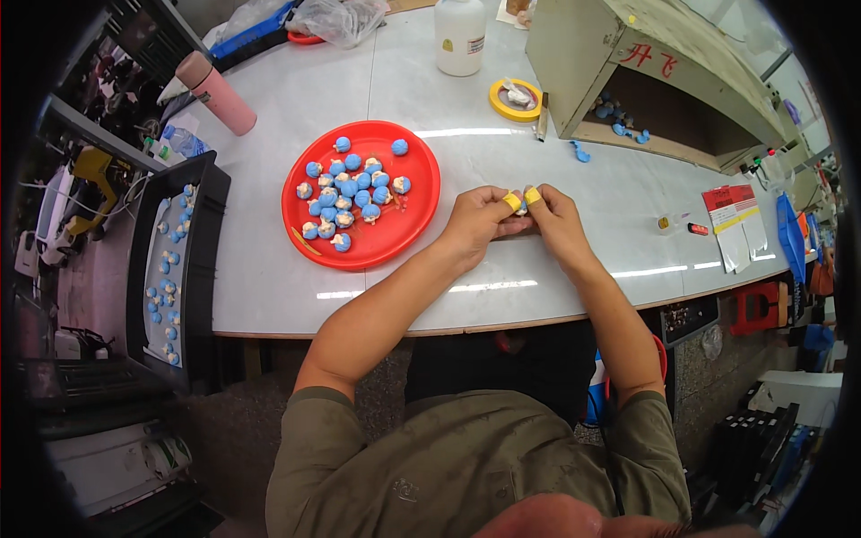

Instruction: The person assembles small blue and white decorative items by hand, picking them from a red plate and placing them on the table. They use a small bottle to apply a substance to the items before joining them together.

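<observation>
My left hand (pixel 482 218) and my right hand (pixel 558 224) meet above the table, each with yellow tape around its thumb. Between their fingertips they pinch a small blue-and-white piece (pixel 522 208), mostly hidden by the fingers. To the left of my hands lies a round red plate (pixel 415 170). Several small blue balls (pixel 345 188) with cream-coloured parts are heaped on it, a few spread toward its rim.
A black tray (pixel 208 260) with more blue pieces stands at the table's left end. A pink bottle (pixel 218 94), white jar (pixel 459 40) and yellow tape roll (pixel 513 100) stand farther back. An open-fronted cabinet (pixel 574 63) is at back right, a loose blue piece (pixel 581 152) before it.
</observation>
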`<state>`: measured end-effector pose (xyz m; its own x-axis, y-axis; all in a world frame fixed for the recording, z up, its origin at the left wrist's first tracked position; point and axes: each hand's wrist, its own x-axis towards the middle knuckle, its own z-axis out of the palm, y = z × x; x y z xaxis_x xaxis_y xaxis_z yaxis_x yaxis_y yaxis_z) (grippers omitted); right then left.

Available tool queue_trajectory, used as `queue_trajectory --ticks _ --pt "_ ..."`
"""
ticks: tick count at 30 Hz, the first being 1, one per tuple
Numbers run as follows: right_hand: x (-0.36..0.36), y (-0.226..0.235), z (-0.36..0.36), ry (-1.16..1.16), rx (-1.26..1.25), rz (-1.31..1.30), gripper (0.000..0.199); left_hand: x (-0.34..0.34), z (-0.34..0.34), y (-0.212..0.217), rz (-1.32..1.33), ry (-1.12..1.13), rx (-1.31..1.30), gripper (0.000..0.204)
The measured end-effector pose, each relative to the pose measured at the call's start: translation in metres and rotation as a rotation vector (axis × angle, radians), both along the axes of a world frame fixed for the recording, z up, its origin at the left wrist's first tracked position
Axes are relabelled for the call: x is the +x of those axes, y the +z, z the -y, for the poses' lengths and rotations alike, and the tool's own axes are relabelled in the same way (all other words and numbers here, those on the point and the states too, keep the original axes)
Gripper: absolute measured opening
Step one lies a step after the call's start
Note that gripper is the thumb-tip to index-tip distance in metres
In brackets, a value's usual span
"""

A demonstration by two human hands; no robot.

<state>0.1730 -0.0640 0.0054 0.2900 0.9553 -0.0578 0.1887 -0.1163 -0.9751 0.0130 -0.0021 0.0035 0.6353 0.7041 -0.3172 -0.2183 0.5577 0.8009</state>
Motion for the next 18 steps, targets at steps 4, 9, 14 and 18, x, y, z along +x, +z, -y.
queue_trajectory --ticks 4,9,14,18 --pt "-0.019 -0.017 -0.003 -0.087 0.138 0.137 0.025 0.001 0.003 -0.007 0.035 0.043 0.056 0.021" --pt "-0.019 -0.026 -0.005 -0.083 0.177 0.086 0.022 0.003 0.006 -0.01 0.04 0.068 0.058 0.02" --pt "-0.02 -0.024 -0.006 -0.082 0.183 0.062 0.023 0.004 0.006 -0.008 0.023 0.075 0.048 0.018" --pt "-0.024 -0.018 -0.005 -0.081 0.178 0.076 0.023 0.003 0.006 -0.009 0.03 0.081 0.036 0.017"
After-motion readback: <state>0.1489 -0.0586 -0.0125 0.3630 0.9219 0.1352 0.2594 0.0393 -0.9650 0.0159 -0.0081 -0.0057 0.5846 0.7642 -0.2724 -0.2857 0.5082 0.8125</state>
